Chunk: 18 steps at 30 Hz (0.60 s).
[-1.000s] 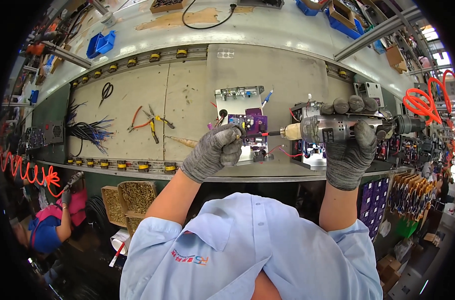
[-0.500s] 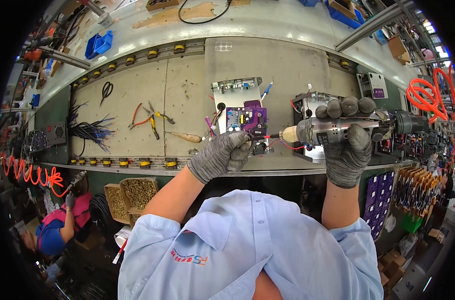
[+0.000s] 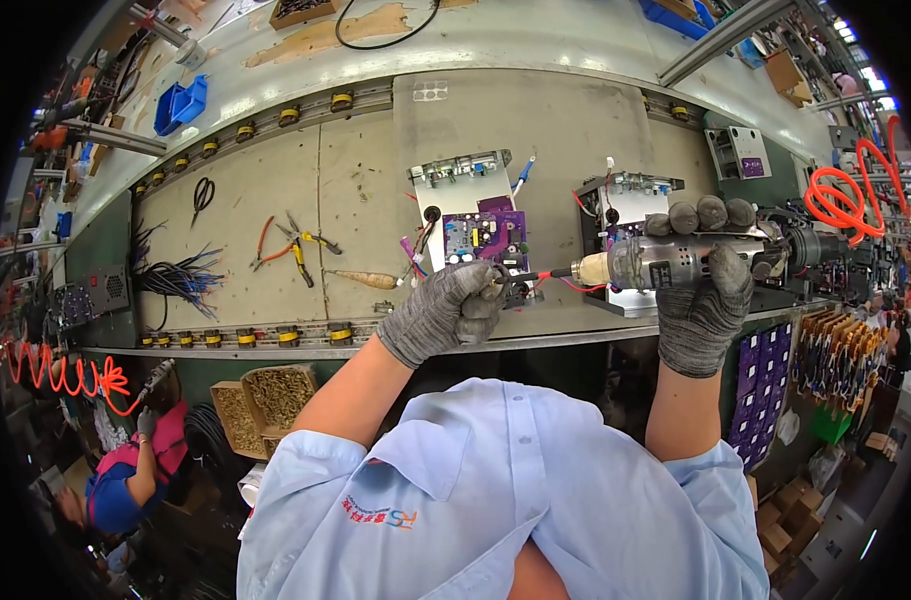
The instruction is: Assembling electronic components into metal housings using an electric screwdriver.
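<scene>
My right hand [image 3: 705, 290], in a grey knit glove, is wrapped round a silver heat gun [image 3: 675, 262] lying level, its pale nozzle pointing left. My left hand [image 3: 453, 310], gloved alike, is closed in a pinch on a wire [image 3: 547, 274] with black and red sleeving. The wire's sleeved part lies in front of the nozzle. Just beyond the left hand, a purple circuit board [image 3: 485, 238] sits on an open metal chassis [image 3: 465, 185]. A second metal chassis [image 3: 630, 200] stands behind the heat gun, which partly hides it.
Pliers and cutters [image 3: 297, 245], black scissors [image 3: 203, 198], a tapered wooden-looking tool [image 3: 363, 278] and a bundle of dark wires [image 3: 180, 280] lie on the bench to the left. Boxes of brass-coloured parts [image 3: 280, 395] stand below the bench edge. A co-worker [image 3: 135, 470] is at lower left.
The heat gun has shifted slightly right in the picture, and more of the sleeved wire shows between nozzle and left hand. The bench view has drifted a little left. Both grips stay closed.
</scene>
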{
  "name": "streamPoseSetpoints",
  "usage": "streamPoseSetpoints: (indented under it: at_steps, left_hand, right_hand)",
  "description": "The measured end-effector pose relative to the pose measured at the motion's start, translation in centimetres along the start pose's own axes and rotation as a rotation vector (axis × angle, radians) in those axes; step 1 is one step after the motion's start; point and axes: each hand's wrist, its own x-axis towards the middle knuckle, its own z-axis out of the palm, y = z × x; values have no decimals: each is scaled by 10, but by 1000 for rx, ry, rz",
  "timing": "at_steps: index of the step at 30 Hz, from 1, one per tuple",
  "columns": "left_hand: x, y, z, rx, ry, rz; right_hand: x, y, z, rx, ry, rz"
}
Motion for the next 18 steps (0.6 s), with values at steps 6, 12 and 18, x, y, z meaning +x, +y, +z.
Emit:
streamPoseSetpoints:
  at_steps: [6, 12, 18]
  left_hand:
    - [6, -3, 0, -112, -24, -45]
    - [5, -3, 13, -12, 148, -6]
    - [-6, 15, 2, 155, 354, 97]
  right_hand:
    - [-2, 1, 2, -62, -29, -15]
    - [0, -1, 2, -11, 101, -19]
    - [-2, -5, -18, 84, 158, -34]
